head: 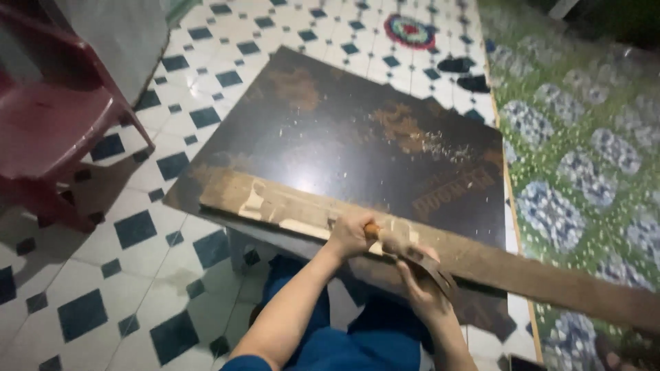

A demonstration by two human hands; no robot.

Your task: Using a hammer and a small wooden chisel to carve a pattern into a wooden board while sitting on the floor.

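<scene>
while the long wooden plank (pixel 481 264) lies flat across the near edge of the dark board (pixel 344 144), both hands work at one spot near the plank's middle. the left hand (pixel 350 233) is closed around an orange handle (pixel 372 230) of a tool, fingers wrapped fully about it. the right hand (pixel 419 285) sits just right of the left, touching the same tool; its fingers appear curled over the dark metal part (pixel 440 271), though how tightly cannot be told. the plank runs from the left part of the board past its right edge, out over the patterned green mat (pixel 584 158). pale scraped patches (pixel 256 200) show on the plank left of the hands, and light shavings (pixel 440 144) are scattered on the board beyond the plank. the plank looks stiff and fairly heavy, rough rather than slippery, and not fragile; its overhanging end would likely tip it if lifted at one end, so a hold near the middle or one hand toward each end seems best. the board rests on a low support above the white and blue floor tiles (pixel 137 227). a red plastic chair (pixel 48 124) stands well left of the board, and the person's blue trousers (pixel 357 343) show below the plank.
</scene>
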